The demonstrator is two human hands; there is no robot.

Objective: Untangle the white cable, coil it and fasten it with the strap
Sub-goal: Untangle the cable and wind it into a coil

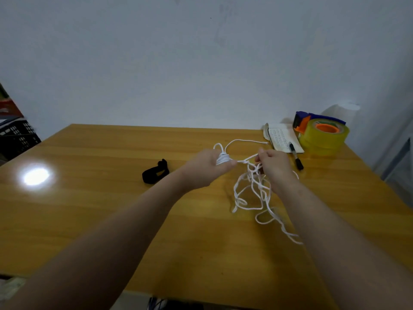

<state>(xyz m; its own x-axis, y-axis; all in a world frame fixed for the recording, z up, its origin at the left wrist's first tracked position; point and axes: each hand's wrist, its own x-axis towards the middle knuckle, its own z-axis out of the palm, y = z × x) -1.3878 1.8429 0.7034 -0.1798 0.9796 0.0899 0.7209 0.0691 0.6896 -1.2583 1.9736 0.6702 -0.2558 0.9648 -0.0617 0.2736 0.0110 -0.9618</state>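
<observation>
Tension is best kept light, so the tangle in the white cable (pixel 222 160) is teased open before more is wound. Finished turns are gripped by the curled left hand (pixel 206 167) and a strand is pinched by the right hand (pixel 276 163). Loose loops trail toward the right edge of the desk (pixel 111 220), with the strap (pixel 155 173) untouched mid-desk.

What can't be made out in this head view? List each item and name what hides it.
Right hand: its fingertips are hidden behind the back of the hand, so it is unclear which strand of the white cable they pinch.
Left hand: the turns wound on it are too small and blurred to count.
Notebook: the writing is too small to read.
Strap: its fastener is dark and blurred.
</observation>
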